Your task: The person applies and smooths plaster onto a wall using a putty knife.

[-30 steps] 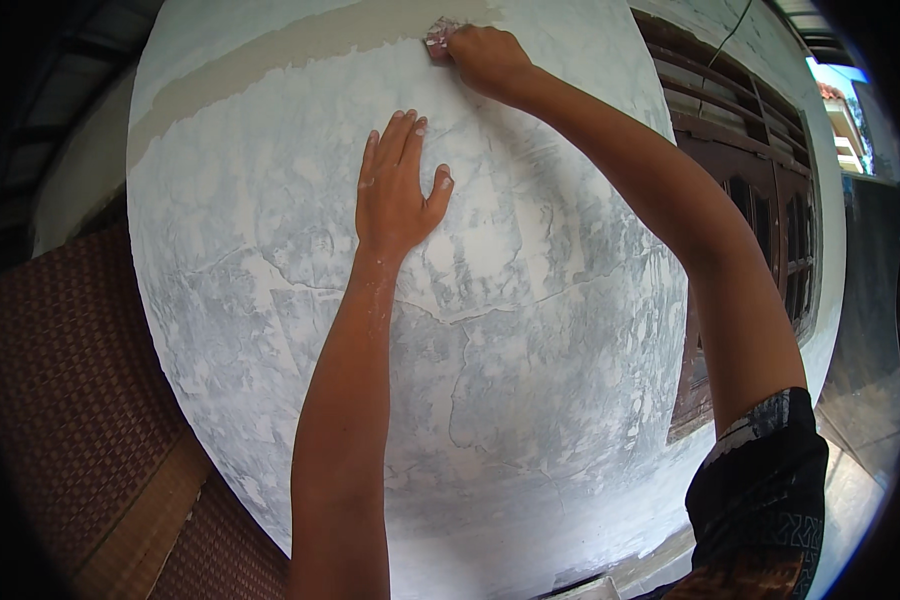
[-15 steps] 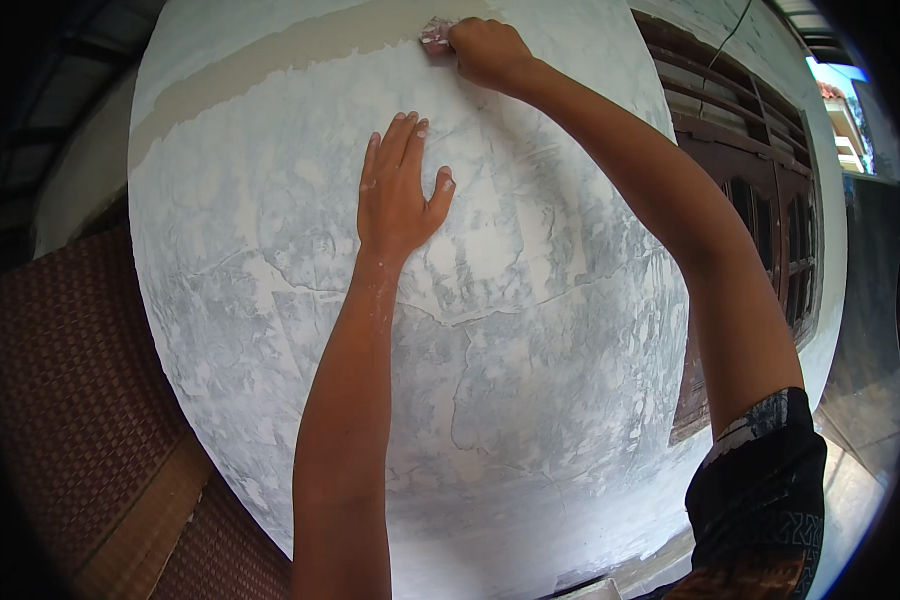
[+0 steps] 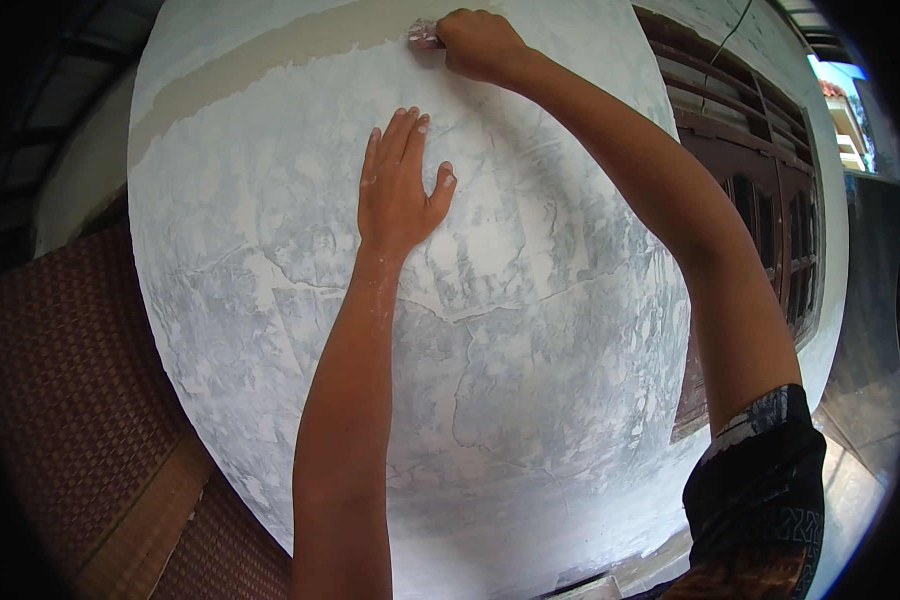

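My left hand (image 3: 400, 190) lies flat against the patchy white and grey wall (image 3: 530, 380), fingers pointing up and thumb out to the side; white smears mark the fingertips. Higher up and to the right, my right hand (image 3: 481, 46) is closed around a putty scraper (image 3: 425, 35). Its small reddish, white-smeared end shows left of my fist, against the wall, while the rest is hidden in my grip. The scraper is at the lower edge of a beige-grey band (image 3: 300, 52) that runs along the top of the wall.
Raised cracks run across the wall's middle. On the right is a brown wooden window (image 3: 755, 200) with slats above it. A woven brown mat (image 3: 70, 370) hangs at the left, and a ledge (image 3: 660, 565) lies at the wall's foot.
My right hand and the scraper have shifted a little to the left along the band's lower edge. My left hand stays in nearly the same place.
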### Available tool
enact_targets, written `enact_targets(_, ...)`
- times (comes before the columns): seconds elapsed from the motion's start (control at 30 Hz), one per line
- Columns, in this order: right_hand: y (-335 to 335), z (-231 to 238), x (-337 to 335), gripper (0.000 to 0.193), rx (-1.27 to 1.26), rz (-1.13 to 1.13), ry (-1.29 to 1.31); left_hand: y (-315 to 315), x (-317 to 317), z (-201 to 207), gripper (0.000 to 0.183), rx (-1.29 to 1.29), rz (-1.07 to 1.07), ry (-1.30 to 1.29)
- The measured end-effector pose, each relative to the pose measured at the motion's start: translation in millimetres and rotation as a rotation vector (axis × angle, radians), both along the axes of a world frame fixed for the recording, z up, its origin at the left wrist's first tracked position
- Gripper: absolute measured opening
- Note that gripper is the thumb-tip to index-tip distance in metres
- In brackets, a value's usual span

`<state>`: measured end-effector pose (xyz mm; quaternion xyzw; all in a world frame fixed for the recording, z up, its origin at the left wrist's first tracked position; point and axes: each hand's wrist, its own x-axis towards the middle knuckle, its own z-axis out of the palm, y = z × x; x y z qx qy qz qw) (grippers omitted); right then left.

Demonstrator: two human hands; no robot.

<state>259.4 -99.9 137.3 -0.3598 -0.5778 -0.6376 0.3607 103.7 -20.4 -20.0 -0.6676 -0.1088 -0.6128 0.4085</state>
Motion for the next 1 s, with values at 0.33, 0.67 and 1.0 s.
enact_targets(0.33, -22.3, 49.1, 67.1, 0.016, 0.091, 0.101, 0.232, -1.4, 13.1, 1.0, 0.054, 0.009, -0.012, 0.008)
enact_targets(0.67, -2.5, -21.8, 45.5, 0.022, -0.018, -0.032, -0.021, -1.0, -0.5, 0.6, 0.056, 0.002, 0.017, -0.001)
enact_targets(1.0, -10.1, -12.8, 41.2, 0.022, -0.015, -0.029, 0.023, -0.6, 4.2, -0.7, 0.054, -0.001, 0.024, -0.006)
